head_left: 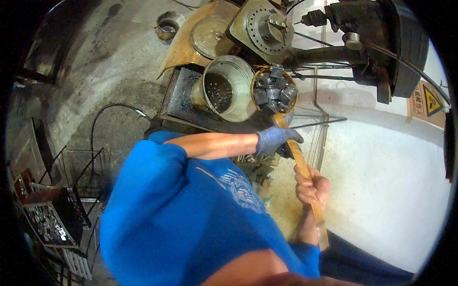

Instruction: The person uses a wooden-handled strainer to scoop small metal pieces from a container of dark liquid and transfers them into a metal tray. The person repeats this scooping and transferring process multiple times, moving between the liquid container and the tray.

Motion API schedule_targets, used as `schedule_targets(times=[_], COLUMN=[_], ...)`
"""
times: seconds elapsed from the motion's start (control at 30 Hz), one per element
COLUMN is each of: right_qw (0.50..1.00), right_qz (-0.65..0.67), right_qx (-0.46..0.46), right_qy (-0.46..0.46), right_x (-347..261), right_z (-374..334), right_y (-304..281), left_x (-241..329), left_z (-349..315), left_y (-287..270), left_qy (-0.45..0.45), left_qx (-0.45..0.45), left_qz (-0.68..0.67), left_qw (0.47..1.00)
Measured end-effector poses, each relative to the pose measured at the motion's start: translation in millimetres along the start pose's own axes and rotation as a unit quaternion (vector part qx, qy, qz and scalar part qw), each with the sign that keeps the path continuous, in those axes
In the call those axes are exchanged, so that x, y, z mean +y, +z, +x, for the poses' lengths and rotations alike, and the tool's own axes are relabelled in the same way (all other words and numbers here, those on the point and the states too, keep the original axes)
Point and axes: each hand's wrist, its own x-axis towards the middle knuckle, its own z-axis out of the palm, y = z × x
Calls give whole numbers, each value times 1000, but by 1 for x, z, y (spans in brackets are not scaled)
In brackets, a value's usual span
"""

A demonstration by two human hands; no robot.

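Observation:
A long, flat, yellowish strip (pixel 302 164) slants from the rim of a round container (pixel 254 101) down toward the lower right. My left hand (pixel 277 139), in a blue-grey glove, is closed over its upper part, with some fingers hidden. Lower down, my bare right hand (pixel 312 186) wraps its fingers round the same strip. Just beyond the gloved hand, the yellow-rimmed container holds several dark grey metal pieces (pixel 275 90). I cannot tell whether the strip is joined to the container or only touches it.
Left of the container, a metal bucket (pixel 245 78) with small chips inside leans on a dark bench (pixel 180 97). A round machine table (pixel 266 33) and a drill head (pixel 353 40) stand beyond. A white wall (pixel 381 176) rises at right; a rack box (pixel 47 202) stands lower left.

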Motion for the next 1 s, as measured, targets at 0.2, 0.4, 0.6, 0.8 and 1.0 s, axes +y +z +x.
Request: schedule_targets(times=[0.2, 0.4, 0.6, 0.8, 1.0], right_qw=[1000, 999, 998, 999, 1000], right_qz=[4, -10, -38, -41, -13], right_qx=[-1, -5, -20, -11, -5], right_qy=[-16, -40, -37, -12, 18], right_x=[4, 6, 2, 1, 2], right_z=[-3, -8, -14, -7, 4], right_y=[0, 9, 10, 3, -2], left_x=[2, 9, 11, 1, 2], left_z=[-7, -5, 3, 2, -10], left_y=[4, 15, 21, 6, 1], left_qy=[24, 34, 24, 33, -71], left_qx=[-25, -32, -38, -55, 19], left_qz=[-5, 15, 45, 17, -66], left_qw=[999, 999, 998, 998, 995])
